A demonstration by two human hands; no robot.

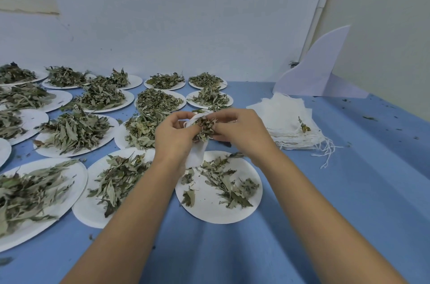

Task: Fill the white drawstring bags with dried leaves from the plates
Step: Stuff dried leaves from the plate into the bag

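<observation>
1. Left hand (173, 137) — fingers curled on the rim of the white bag (196, 155), holding its mouth open and upward.
2. Right hand (235, 128) — fingertips pinching a clump of dried leaves (204, 128) at that mouth, probably to push it in.
3. Sparse plate (209, 214) directly below, well placed to catch strays.
4. Stack of empty bags (286, 121) just to the right on the bench (349, 190), within reach; fuller plates (50, 152) lie to the left.
</observation>
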